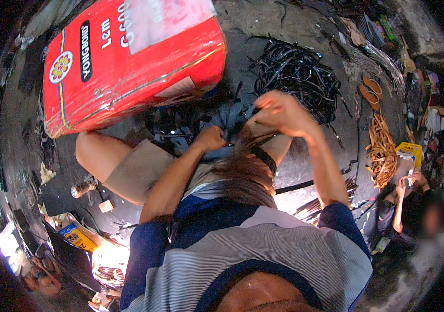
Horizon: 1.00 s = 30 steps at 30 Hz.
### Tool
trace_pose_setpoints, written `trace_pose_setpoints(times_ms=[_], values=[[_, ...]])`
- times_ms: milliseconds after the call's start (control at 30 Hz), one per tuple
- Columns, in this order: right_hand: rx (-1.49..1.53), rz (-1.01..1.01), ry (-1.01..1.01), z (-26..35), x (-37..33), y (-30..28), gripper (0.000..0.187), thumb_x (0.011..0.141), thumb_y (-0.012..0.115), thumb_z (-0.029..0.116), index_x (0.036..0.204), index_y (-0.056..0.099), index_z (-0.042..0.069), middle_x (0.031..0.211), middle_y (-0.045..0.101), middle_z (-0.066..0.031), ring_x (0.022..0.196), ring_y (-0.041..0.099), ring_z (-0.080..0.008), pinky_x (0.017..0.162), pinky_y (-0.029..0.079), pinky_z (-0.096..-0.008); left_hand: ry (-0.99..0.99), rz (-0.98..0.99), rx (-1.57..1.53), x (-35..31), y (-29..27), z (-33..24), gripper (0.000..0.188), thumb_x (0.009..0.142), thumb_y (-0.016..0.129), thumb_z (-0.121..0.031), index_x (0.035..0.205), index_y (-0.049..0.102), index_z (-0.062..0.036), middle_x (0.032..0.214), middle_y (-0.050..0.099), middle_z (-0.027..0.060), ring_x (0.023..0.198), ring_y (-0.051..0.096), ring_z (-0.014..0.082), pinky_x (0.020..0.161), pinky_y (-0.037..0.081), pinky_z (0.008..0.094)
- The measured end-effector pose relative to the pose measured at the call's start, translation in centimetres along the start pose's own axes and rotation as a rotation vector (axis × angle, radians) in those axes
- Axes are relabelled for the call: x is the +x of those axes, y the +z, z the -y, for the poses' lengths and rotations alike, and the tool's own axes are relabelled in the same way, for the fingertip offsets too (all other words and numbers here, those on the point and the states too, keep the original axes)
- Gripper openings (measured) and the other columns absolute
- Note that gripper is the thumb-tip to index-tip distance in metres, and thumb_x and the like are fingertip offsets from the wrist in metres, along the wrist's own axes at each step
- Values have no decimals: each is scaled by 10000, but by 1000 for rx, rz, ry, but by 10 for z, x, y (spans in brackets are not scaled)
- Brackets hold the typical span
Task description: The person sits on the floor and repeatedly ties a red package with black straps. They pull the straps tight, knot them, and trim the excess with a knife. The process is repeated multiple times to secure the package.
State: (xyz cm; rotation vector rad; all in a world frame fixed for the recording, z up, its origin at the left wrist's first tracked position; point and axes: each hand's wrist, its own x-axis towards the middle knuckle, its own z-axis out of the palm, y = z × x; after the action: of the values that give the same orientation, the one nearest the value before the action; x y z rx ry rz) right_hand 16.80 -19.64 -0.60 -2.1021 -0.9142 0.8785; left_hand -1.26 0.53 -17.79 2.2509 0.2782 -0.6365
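Note:
My left hand (210, 139) is closed in a fist above my lap, beside dark strips and grey-blue material (223, 120); what it grips is hidden. Up and to the right, my right hand (282, 112) is blurred by motion, its fingers curled in. Something small and dark shows at its fingertips, too smeared to name. Just beyond that hand lies a tangled heap of shiny black strips (297, 78) on the floor. More black strips (172, 127) lie between my bent legs.
A large red carton (144, 78) wrapped in clear film stands at front left, close to my knee. At right are brown sandals (371, 93), a bundle of tan strips (382, 151), a yellow box (409, 155) and another person (404, 208). A cylindrical object (83, 189) lies at left.

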Motion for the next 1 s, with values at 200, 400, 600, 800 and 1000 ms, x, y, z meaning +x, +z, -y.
trace_pose_setpoints(times_ms=[200,400,600,800,1000], values=[[189,209,-424,74,-20,37,478,867,798,265,1261,637,46,1152,648,-107,1064,631,-219,878,508,-350,194,-352,-91,-147,-117,-137,342,836,700,-299,1024,719,-13,887,689,264,868,676,458,742,531,522],[-88,53,-661,136,-17,3,329,862,759,300,1088,683,73,1036,691,-141,938,685,-357,818,544,-428,329,-505,-223,-191,-160,-152,344,829,793,-179,1102,728,21,937,731,172,907,718,304,841,543,384],[-187,-76,-668,158,-10,-29,179,862,751,165,974,736,26,819,662,-109,749,647,-276,665,492,-359,343,-736,-463,-184,-162,-129,318,801,813,-91,1103,744,-17,853,695,86,748,622,133,684,496,282],[-291,-331,-713,194,-23,-76,136,891,719,128,929,729,-2,820,692,-71,766,646,-179,705,490,-318,297,-555,-561,-169,-137,-108,130,882,741,-118,950,723,-8,722,669,43,669,575,87,629,475,279],[-376,-1046,-343,212,-36,-123,125,897,669,122,887,699,1,743,696,-59,663,635,-156,622,477,-284,62,-344,-312,-132,-101,-76,154,875,732,-142,994,730,-44,835,729,106,768,671,198,735,525,356]])
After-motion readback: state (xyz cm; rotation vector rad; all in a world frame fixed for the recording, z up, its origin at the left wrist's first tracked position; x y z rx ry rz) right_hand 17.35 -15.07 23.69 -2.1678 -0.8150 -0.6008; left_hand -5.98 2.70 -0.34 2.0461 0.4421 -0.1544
